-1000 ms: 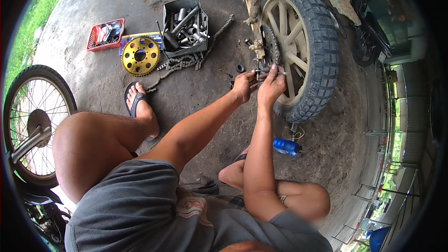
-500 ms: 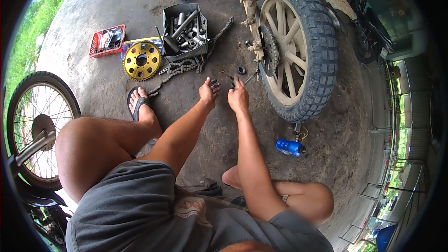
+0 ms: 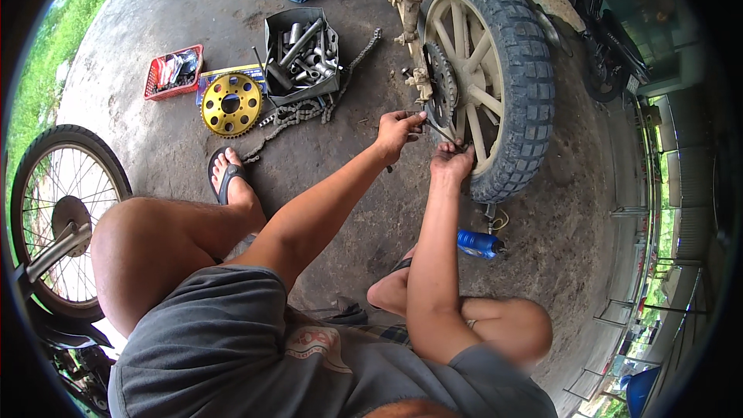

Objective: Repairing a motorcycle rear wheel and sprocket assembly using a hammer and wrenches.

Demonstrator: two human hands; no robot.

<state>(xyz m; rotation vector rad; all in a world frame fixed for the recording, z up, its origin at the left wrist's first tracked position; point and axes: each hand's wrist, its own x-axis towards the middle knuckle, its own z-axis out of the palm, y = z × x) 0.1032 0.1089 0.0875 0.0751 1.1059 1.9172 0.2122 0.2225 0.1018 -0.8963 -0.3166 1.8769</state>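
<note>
Two bare hands in the head view, reaching forward to the near side of a cream-coloured spoked motorcycle wheel (image 3: 485, 99) with a chunky black tyre (image 3: 530, 89). Between them, slanting down to the right just beside the wheel, a slim dark metal rod (image 3: 441, 132). Left hand (image 3: 398, 133) at the upper end, thumb and fingertips drawn close together; cannot tell whether pinched on the rod or only touching. Right hand (image 3: 451, 161) lower and nearer the tyre, fingers curled and clamped on the rod's lower end. Just above the rod, on the wheel's near side, a dark round toothed sprocket (image 3: 445, 81).

Left of the wheel, on the stained grey concrete floor (image 3: 348, 217), a grey open-topped metal box (image 3: 309, 90) full of silvery sockets and tools (image 3: 309, 66). Beside it, a flat gold sprocket with round holes (image 3: 248, 105), and a dull metal drive chain (image 3: 292, 114) in loose loops. Farther left, a red plastic basket (image 3: 172, 94) of small parts. Below the tyre, near the right forearm, a shiny blue cylindrical container (image 3: 476, 243) on its side.
</note>
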